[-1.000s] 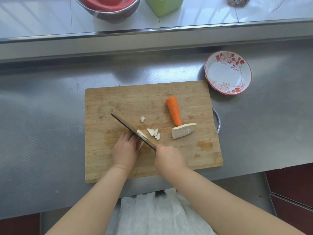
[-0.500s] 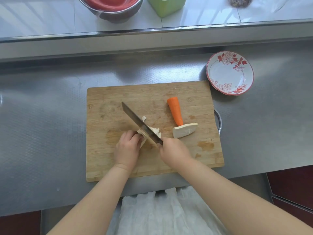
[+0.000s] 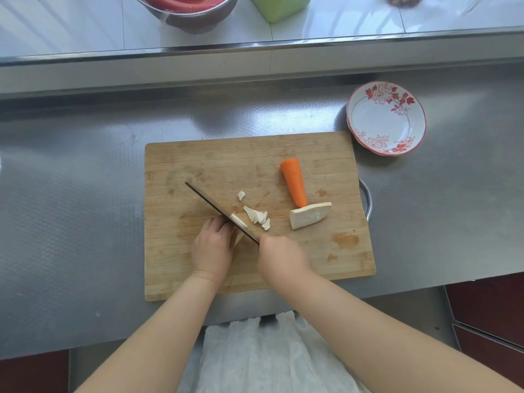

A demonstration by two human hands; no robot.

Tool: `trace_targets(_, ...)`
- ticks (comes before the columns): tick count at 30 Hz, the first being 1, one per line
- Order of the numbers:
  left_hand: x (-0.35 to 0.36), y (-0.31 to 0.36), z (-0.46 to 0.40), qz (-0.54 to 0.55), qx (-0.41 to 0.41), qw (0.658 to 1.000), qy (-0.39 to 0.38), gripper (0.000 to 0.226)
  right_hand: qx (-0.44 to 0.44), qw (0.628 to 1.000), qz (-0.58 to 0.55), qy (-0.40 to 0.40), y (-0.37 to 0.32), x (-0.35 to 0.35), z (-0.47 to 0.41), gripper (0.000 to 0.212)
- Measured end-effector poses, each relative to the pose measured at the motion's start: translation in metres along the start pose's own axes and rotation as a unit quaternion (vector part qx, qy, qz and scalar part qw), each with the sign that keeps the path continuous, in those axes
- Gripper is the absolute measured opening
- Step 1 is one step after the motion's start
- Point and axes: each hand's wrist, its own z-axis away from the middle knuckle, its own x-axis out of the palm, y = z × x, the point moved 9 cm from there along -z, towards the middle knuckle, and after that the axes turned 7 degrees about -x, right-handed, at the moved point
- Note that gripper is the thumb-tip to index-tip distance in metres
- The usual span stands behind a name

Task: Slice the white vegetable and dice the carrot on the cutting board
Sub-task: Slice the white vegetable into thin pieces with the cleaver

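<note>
A wooden cutting board [image 3: 198, 163] lies on the steel counter. My right hand [image 3: 282, 258] grips the handle of a knife [image 3: 215, 209], whose blade runs up-left and is down on the board. My left hand [image 3: 212, 246] holds a piece of white vegetable [image 3: 237, 221] with curled fingers against the blade's left side. Several white slices [image 3: 258, 216] lie just right of the blade, and one small bit [image 3: 241, 195] sits above them. A larger white half [image 3: 309, 216] lies to the right, touching the tip of an orange carrot piece [image 3: 295, 181].
A white plate with red flowers [image 3: 386, 118] stands beyond the board's top right corner. On the raised tiled ledge behind stand a metal bowl with red contents [image 3: 187, 8] and a green container [image 3: 279, 7]. The counter's front edge runs just below the board.
Half a second ago the blade was lifted and tilted over the vegetable. It has now come down beside my left fingers, and the slices lie free on its right.
</note>
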Motion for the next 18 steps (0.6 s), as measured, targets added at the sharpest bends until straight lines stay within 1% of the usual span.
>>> trace_targets(4, 0.004, 0.0, 0.001, -0.01, -0.001, 1.0, -0.014, 0.028, 0.012, 1.0, -0.005, 0.004, 0.001, -0.001, -0.011, 0.026)
trace_targets(6, 0.006, -0.002, 0.003, -0.01, 0.005, 1.0, -0.021, 0.027, 0.016, 0.999, -0.03, 0.008, 0.005, -0.002, -0.018, 0.022)
trace_targets(8, 0.005, -0.003, 0.006, -0.007, 0.011, 0.999, -0.032, 0.024, 0.026, 0.995, -0.097, 0.015, 0.013, -0.006, -0.025, 0.02)
trace_targets(10, 0.006, -0.002, 0.008, -0.002, 0.016, 0.999, -0.039, 0.012, 0.043, 0.984, -0.173, 0.022, 0.023, -0.009, -0.028, 0.025)
trace_targets(11, 0.006, -0.001, 0.008, 0.0, 0.014, 0.999, -0.043, 0.007, 0.045, 0.981, -0.185, 0.029, 0.027, -0.009, -0.027, 0.025)
trace_targets(13, 0.007, 0.0, 0.007, 0.0, 0.007, 0.999, -0.044, 0.011, 0.027, 0.988, -0.147, 0.048, 0.028, -0.01, -0.02, 0.022)
trace_targets(15, 0.006, 0.0, 0.006, 0.0, 0.008, 0.999, -0.034, 0.006, -0.003, 0.995, -0.078, 0.067, 0.023, -0.009, -0.009, 0.02)
trace_targets(16, 0.004, -0.001, 0.006, 0.002, 0.007, 1.0, -0.025, 0.009, -0.019, 0.997, -0.045, 0.067, 0.018, -0.006, -0.004, 0.021)
trace_targets(18, 0.002, -0.001, 0.007, 0.005, 0.011, 1.0, -0.017, 0.025, -0.034, 0.998, -0.004, 0.053, 0.009, 0.0, 0.003, 0.023)
